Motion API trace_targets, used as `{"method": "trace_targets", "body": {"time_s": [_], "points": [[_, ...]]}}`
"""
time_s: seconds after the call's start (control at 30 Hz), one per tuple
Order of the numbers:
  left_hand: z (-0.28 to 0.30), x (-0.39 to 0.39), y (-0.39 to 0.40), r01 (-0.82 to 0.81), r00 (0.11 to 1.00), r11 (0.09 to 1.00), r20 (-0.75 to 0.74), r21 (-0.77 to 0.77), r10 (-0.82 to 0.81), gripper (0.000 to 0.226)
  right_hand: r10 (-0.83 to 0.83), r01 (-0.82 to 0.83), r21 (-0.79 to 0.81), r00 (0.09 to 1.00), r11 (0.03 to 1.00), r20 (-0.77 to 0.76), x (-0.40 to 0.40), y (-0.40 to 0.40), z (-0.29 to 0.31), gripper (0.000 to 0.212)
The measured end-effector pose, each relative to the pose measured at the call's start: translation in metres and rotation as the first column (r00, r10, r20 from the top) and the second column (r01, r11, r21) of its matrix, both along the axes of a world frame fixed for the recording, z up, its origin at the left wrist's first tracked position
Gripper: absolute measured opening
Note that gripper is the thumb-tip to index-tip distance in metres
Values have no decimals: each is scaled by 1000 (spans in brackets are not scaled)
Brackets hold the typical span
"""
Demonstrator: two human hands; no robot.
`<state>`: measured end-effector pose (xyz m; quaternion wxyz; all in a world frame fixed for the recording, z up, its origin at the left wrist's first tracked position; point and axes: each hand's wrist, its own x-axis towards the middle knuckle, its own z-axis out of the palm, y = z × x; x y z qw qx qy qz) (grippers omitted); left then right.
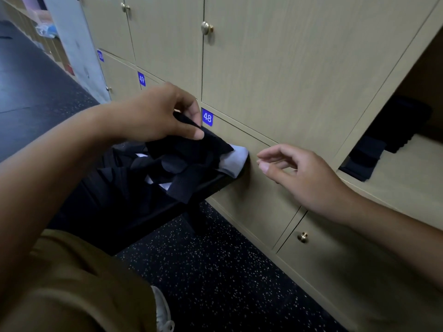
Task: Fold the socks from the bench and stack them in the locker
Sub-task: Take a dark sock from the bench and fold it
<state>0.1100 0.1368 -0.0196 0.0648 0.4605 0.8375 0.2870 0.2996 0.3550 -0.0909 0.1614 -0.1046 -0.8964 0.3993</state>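
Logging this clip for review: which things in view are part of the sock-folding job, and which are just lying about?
Part of the job:
- black sock, pinched by the left hand
- sock pile on the bench
- right hand, open, holding nothing
- open locker with folded dark socks

Just lying about:
- closed locker door 48
- bags on the far shelf

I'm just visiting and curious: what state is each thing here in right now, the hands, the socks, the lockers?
Left hand: pinching a black sock from the pile.
Right hand: relaxed, holding nothing, above the floor beside the bench.
Sock pile: loose, unfolded, on the bench.
Open locker: door not seen, dark folded socks inside.
Locker 48: closed.
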Motion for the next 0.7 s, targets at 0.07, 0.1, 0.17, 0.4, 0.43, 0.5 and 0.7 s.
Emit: {"method": "trace_targets", "body": {"time_s": [0.07,0.1,0.17,0.4,0.43,0.5,0.7], "points": [[4,2,-2,10,998,999,65,32,-12,11,14,-14,-26,1000,1000,3,-2,-3,-2,21],[6,3,-3,10,995,999,102,51,-15,11,23,-22,-30,1000,999,15,-3,-4,-3,24],[8,4,-6,2,986,996,164,89,-17,11,47,-46,-30,998,999,50,-6,-7,-5,32],[15,14,-6,22,964,968,250,249,-86,16,103,-80,-239,991,968,86,-37,-17,-11,76],[16,15,-6,18,958,958,270,285,-98,18,131,-98,-310,988,946,85,-43,-17,-12,73],[17,15,-6,8,944,939,307,344,-120,20,159,-106,-444,984,890,84,-55,-19,-12,52],[18,8,-9,-87,911,844,384,529,-147,14,12,-58,-504,995,862,-94,-68,-23,8,8]]}}
